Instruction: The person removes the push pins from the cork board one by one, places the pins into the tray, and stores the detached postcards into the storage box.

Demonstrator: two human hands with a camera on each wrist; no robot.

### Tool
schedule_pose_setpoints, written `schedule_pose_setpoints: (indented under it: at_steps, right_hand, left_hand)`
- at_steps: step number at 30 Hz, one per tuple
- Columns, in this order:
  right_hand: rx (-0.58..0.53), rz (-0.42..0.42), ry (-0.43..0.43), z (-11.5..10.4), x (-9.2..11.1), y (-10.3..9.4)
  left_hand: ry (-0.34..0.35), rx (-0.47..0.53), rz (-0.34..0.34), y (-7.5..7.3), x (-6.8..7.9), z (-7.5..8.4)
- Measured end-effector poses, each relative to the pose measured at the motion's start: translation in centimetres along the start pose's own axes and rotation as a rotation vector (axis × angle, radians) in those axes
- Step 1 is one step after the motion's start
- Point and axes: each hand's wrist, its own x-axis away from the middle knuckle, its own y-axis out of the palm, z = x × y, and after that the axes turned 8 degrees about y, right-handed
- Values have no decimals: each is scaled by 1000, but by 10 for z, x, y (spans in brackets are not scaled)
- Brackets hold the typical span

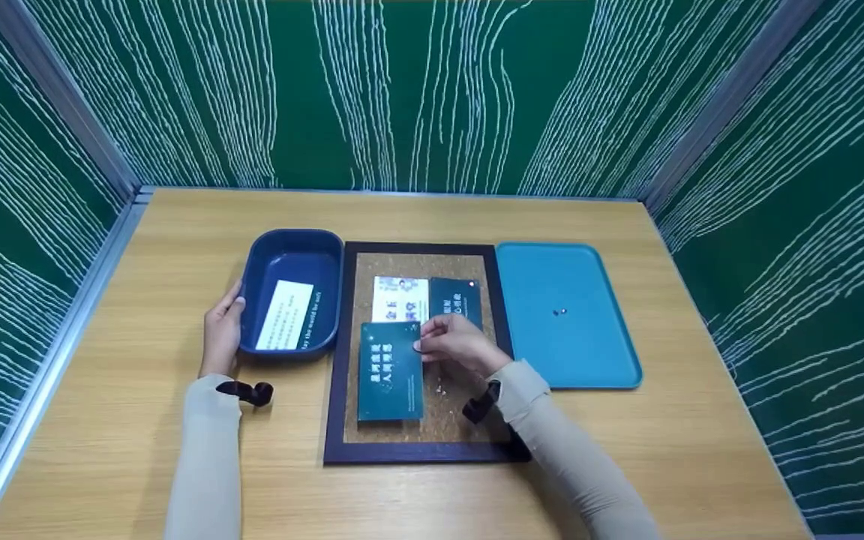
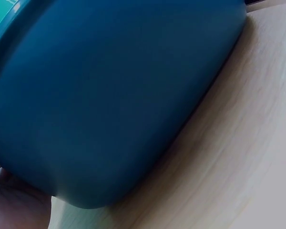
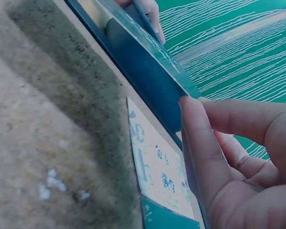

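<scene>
At the far left, your left hand touches the outer side of the blue bin, the thumb near the rim; whether the fingers grip it or simply rest there, you cannot tell from these views. Inside the bin lies a white printed card, slanted, with white lettering just right of it. Next comes the dark-framed corkboard, close beside the bin. Above its cork you hold the green card, which extends left and toward you from your fingertips, raised clear of the surface. Your right hand pinches its right edge, near the upper corner, between thumb and forefinger. Beyond the held card lie a patterned white card and, to its right, a dark green card, partly behind your hand. Rightmost, the teal tray bears small shiny pieces near its middle.
</scene>
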Motion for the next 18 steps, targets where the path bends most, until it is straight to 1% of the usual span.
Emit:
schedule_pose_setpoints:
  at_steps: [7, 12, 15, 18]
  right_hand:
    - [16, 12, 17, -11, 1, 3]
    - [7, 16, 37, -18, 0, 7]
    - [15, 14, 25, -23, -1, 9]
    - [26, 4, -9, -27, -2, 11]
  left_hand:
    - [-17, 2, -2, 0, 0, 0]
    - [-27, -18, -6, 0, 0, 1]
    - [-34, -22, -9, 0, 0, 1]
    - [-31, -21, -7, 0, 0, 2]
